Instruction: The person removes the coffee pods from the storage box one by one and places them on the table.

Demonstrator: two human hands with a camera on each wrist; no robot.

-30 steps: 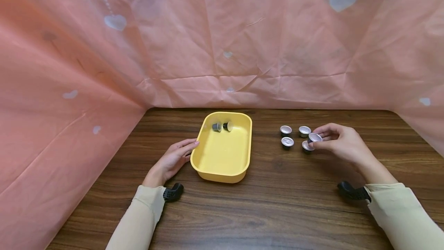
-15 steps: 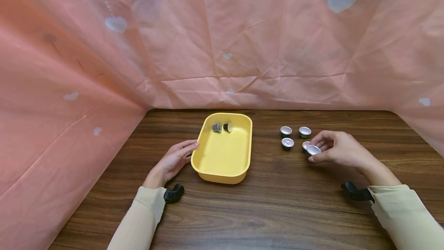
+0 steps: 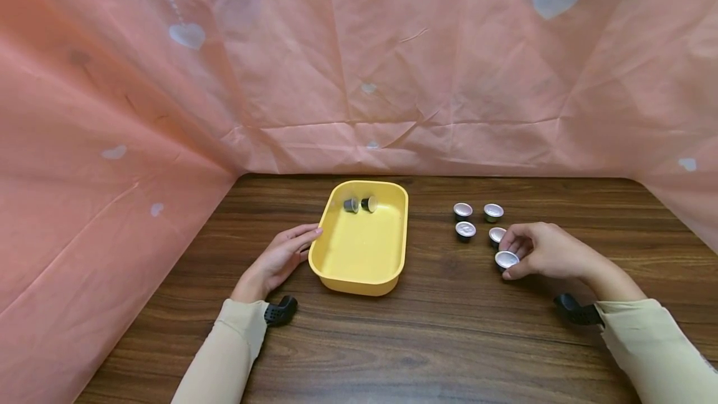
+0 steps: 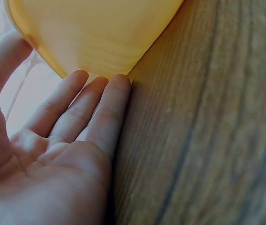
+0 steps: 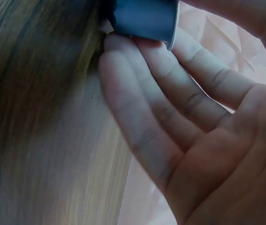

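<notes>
Capsules (image 3: 465, 230) with pale lids are seen in the head view, four stood upright on the wooden bench (image 3: 415, 348) in two columns. At the near end of the right-hand column, just beside its nearest neighbour, a fifth, the held capsule (image 3: 507, 259), is pinched by the right hand (image 3: 546, 251), its lid turned upward; whether the bench is touched by its base cannot be told. Well to the left, a yellow tray (image 3: 359, 254) is occupied at its far end by two tipped capsules (image 3: 351, 206). Its left side is touched by the left hand (image 3: 280, 260).

In the left wrist view, straight fingers are laid against the tray's wall, with nothing grasped.

In the right wrist view, the held capsule's dark body is seen between thumb and fingers, its rim partly cut off.

The step in hand is judged to be the setting of this capsule in line with the others. Next, a level seating and a gentle release are called for, without its neighbour being nudged.
</notes>
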